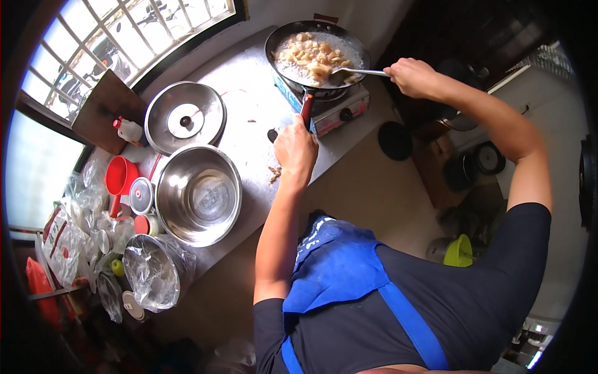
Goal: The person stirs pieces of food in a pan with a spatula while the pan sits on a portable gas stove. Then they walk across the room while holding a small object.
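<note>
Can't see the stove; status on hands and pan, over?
Left hand gripping pan handle. Right hand holding spatula in the food. Pan on stove. Lid and basin off left, clear.

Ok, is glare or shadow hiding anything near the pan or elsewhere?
Head view: the window is partly washed out and the counter glares beside the pan, though its food shows clearly; head view, lower left: much sinks into dark shadow; head view, rim: black.

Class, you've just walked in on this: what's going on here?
A person works at a counter. The left hand grips the handle of a dark pan on a tabletop stove; the right hand holds a metal utensil, its head among pale chunks in frothy liquid. A round lid and a steel bowl are nearby.
</note>
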`<state>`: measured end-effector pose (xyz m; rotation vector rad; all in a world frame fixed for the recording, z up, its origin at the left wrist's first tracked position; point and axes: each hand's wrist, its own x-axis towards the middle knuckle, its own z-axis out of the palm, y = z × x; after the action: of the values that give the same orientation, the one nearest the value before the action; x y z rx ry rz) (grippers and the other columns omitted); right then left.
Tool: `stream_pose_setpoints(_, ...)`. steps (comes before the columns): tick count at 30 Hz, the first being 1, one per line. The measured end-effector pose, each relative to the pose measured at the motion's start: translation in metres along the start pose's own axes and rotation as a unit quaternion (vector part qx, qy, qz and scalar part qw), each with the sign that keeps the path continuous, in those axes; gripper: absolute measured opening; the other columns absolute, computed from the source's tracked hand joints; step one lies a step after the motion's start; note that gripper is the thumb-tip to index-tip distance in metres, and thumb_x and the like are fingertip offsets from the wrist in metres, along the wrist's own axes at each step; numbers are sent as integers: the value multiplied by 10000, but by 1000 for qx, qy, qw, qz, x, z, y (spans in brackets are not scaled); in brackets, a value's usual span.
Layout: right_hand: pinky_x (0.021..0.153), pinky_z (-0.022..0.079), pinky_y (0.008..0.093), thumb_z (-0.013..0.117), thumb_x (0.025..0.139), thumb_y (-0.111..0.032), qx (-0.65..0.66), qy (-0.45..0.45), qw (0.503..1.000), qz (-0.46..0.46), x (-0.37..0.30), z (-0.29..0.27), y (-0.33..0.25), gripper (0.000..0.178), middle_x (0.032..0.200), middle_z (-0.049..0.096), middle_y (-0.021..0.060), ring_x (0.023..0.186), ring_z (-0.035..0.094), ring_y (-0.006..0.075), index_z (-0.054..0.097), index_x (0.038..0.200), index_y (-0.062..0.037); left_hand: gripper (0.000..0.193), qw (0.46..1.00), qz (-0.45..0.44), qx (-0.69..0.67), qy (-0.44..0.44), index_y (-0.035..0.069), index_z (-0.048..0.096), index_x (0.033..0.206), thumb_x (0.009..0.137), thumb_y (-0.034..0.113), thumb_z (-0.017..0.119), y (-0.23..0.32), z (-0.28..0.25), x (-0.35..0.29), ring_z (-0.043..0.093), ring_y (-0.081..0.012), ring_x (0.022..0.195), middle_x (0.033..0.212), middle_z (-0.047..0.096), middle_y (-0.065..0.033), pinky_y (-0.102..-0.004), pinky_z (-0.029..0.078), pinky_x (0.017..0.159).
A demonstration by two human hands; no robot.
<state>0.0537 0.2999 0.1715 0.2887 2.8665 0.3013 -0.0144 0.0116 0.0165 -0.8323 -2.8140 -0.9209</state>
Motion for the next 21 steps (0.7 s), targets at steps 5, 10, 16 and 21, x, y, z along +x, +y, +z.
stream_pose_setpoints(5,723,589,504,564,882,-68,-8,30,1000,1,-1,22,-28,168,883,727,209,838,718,410,705,962,-25,196,1000,-14,-2,-4,28,631,1000,822,101,667,-9,-4,-4,718,-400,730,795,716,-225,-500,585,690)
stream_pose_setpoints(10,659,590,480,403,1069,-175,-53,94,994,24,12,79,-35,340,795,729,180,738,730,371,672,1055,34,238,1000,6,-4,-8,16,641,1013,803,113,696,-6,3,0,720,-403,742,800,717,-225,-506,583,701)
stream_pose_setpoints(16,645,591,463,437,1038,-144,-50,131,989,37,8,104,-39,313,780,727,170,723,732,348,643,1221,5,340,999,-34,-7,-30,87,667,1125,814,197,749,-8,0,-1,713,-427,809,859,720,-232,-525,566,753)
stream_pose_setpoints(21,674,583,491,433,1038,-151,39,162,983,77,3,122,-38,357,805,727,184,745,727,370,623,1313,-29,358,999,-26,-5,-28,87,665,1144,807,185,739,-7,5,0,710,-430,810,865,721,-232,-524,567,750)
